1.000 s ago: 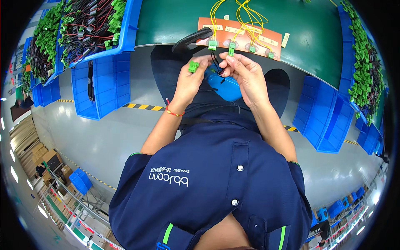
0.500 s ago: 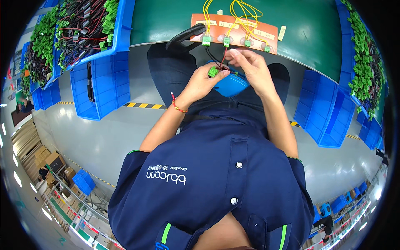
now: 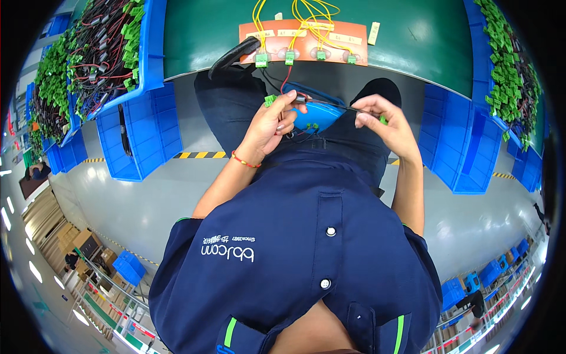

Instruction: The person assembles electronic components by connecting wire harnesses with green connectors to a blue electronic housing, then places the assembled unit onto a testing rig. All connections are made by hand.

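Observation:
My left hand (image 3: 268,131) is closed on a wire harness, pinching it beside a black cylindrical sleeve (image 3: 300,100). A green terminal connector (image 3: 270,100) sticks out by its thumb. From there dark wires (image 3: 333,105) run taut to my right hand (image 3: 386,125), whose fingers pinch them; a bit of green shows beside the fingers. Red and black wires (image 3: 287,79) lead up from my left hand to the green connectors (image 3: 289,58) on an orange-brown board (image 3: 348,40). Yellow wires (image 3: 306,15) loop off the board's connectors.
The board lies at the edge of a green tabletop (image 3: 194,35), with a curved black handle (image 3: 233,59) beside it. A blue object (image 3: 318,115) rests between my legs, small green connectors near it. Blue bins of harnesses (image 3: 152,47) stand left, green connectors (image 3: 501,71) right.
My right hand has moved right and down, away from my left hand, stretching dark wires between them. The board now appears farther left in the view.

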Demonstrator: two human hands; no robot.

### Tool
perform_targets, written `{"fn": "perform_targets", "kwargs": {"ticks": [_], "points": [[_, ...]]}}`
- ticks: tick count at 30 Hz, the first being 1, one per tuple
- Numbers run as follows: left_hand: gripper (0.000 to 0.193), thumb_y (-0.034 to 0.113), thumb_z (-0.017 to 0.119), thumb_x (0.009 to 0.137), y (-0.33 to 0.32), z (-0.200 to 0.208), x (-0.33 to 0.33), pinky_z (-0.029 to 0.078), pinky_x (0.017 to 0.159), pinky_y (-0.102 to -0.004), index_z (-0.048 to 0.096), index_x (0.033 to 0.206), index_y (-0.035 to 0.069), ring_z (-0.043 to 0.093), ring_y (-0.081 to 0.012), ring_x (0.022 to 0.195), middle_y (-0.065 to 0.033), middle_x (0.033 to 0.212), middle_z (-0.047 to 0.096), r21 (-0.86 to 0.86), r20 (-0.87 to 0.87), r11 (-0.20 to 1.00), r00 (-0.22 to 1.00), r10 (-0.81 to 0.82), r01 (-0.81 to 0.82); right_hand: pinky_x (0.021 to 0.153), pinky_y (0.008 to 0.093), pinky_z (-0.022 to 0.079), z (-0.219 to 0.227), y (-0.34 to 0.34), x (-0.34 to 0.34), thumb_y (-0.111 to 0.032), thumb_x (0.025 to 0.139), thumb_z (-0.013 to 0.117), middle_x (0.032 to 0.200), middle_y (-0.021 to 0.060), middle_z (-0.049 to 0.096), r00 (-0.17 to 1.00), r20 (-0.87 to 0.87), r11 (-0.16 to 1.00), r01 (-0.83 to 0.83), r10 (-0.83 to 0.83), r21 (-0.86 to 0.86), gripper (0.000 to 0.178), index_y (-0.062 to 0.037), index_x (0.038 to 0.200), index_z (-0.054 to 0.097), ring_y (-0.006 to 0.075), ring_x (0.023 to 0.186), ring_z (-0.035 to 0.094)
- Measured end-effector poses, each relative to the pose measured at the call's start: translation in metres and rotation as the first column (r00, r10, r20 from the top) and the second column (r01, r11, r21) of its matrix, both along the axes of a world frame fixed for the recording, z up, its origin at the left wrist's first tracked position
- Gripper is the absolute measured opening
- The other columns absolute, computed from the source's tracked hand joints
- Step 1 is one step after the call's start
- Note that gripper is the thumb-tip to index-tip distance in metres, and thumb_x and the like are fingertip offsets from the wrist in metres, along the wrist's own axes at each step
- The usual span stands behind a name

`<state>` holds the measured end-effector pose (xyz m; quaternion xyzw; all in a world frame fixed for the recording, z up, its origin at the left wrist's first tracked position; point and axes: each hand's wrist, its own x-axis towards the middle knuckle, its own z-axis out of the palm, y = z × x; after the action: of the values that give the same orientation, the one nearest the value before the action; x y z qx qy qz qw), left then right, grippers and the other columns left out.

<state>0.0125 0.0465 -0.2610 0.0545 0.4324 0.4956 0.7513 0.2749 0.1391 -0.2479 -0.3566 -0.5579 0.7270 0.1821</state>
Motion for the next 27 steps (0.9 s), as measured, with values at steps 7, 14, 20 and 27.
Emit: {"fn": "perform_targets", "kwargs": {"ticks": [7,14,20,27], "points": [[0.043,0.029,0.055,0.102,-0.019,0.003,0.0,0.037,0.053,-0.0235,0.058,0.069,0.002,0.047,-0.0056,0.056,-0.0001,0.064,0.055,0.146,-0.842,0.974,0.539,0.03,0.172,0.075,0.0244,0.051,0.012,0.003,-0.013,-0.007,0.092,0.067,0.087,0.0049,0.066,0.983,-0.122,0.988,0.144,-0.137,0.054,0.013,0.0015,0.102,0.065,0.0099,0.08,0.061],[0.019,0.013,0.056,0.099,-0.004,0.048,0.019,0.05,0.074,-0.0294,0.069,0.103,-0.001,0.064,-0.0177,0.082,-0.0112,0.091,0.065,0.512,-0.826,0.806,0.426,0.369,0.297,0.066,0.0215,0.049,0.025,-0.003,-0.045,-0.01,0.09,0.07,0.083,0.0006,0.064,0.991,-0.11,0.993,0.081,-0.071,0.086,0.012,-0.0018,0.097,0.066,0.0055,0.072,0.058],[0.017,0.015,0.056,0.1,0.008,0.05,0.031,0.048,0.071,-0.0293,0.062,0.105,-0.001,0.062,-0.017,0.08,-0.0068,0.089,0.064,0.42,-0.847,0.735,0.52,0.107,0.532,0.063,0.02,0.045,0.039,-0.003,-0.058,-0.013,0.09,0.071,0.081,-0.0004,0.064,0.989,-0.096,0.994,0.108,-0.108,-0.004,0.015,-0.0032,0.101,0.065,0.0051,0.07,0.058],[0.03,0.027,0.05,0.104,0.01,0.049,0.022,0.021,0.049,-0.0187,0.064,0.102,0.001,0.03,0.0005,0.055,0.0047,0.069,0.046,0.351,-0.589,0.911,0.808,0.035,0.216,0.071,0.0241,0.05,0.017,-0.003,-0.041,-0.017,0.102,0.053,0.085,0.0042,0.066,0.919,-0.317,0.955,0.158,-0.235,-0.25,0.022,-0.0011,0.113,0.064,0.01,0.08,0.063]]}}
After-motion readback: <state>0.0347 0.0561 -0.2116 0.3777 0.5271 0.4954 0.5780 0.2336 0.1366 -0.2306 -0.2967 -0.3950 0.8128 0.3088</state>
